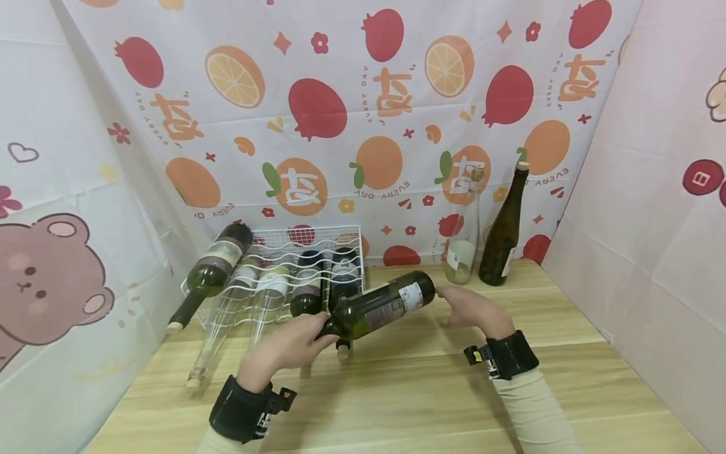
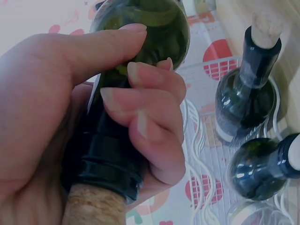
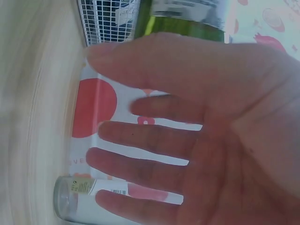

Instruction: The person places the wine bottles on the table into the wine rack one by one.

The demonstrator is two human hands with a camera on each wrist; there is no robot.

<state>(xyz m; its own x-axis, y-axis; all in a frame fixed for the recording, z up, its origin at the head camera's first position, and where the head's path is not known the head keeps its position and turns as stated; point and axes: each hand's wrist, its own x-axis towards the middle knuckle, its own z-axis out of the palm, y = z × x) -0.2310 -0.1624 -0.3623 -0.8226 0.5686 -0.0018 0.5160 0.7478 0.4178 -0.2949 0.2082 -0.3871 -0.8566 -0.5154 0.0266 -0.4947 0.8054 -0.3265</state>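
Note:
My left hand [image 1: 292, 345] grips a dark green wine bottle [image 1: 381, 307] by its neck, fingers curled round it, in the head and left wrist views. The bottle tilts over the table, its base up and to the right, a cork [image 2: 96, 204] in its mouth. Close to that base is my right hand [image 1: 475, 310], its fingers apart and holding nothing in the right wrist view. Behind the held bottle, a white wire rack [image 1: 361, 252] carries several corked bottles lying neck forward, among them a dark bottle [image 1: 221, 260] at the left end and two clear ones.
A clear corked bottle [image 1: 460, 252] and a dark green corked bottle [image 1: 501, 236] stand upright at the back right of the wooden table [image 1: 431, 397]. A fruit-print cloth [image 1: 334, 57] hangs behind, and pale cloths close off both sides.

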